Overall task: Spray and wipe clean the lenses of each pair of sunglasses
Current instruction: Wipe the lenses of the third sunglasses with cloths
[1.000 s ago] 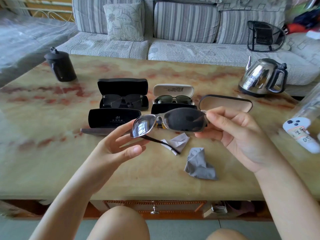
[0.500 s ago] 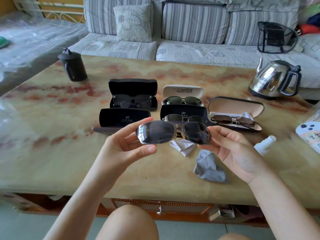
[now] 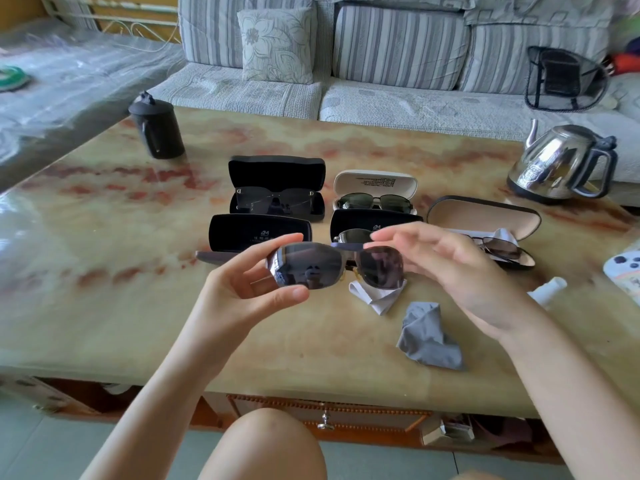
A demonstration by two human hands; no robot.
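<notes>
Over a marbled table [image 3: 104,306] before a striped sofa [image 3: 398,46], left hand [image 3: 239,285] pinches sunglasses [image 3: 311,268], right hand [image 3: 460,271] loose-fingered.

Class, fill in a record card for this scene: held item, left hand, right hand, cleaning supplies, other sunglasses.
Held item: sunglasses, above the table
Left hand: grips one lens end
Right hand: fingers straight by other lens; contact unclear
Cleaning supplies: grey cloth, white cloth, spray bottle, on the table
Other sunglasses: four pairs in open cases

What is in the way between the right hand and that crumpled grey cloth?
Nothing visible. The right hand hangs open above the marble-patterned tabletop, and the crumpled grey cloth lies uncovered just beside its wrist.
</notes>
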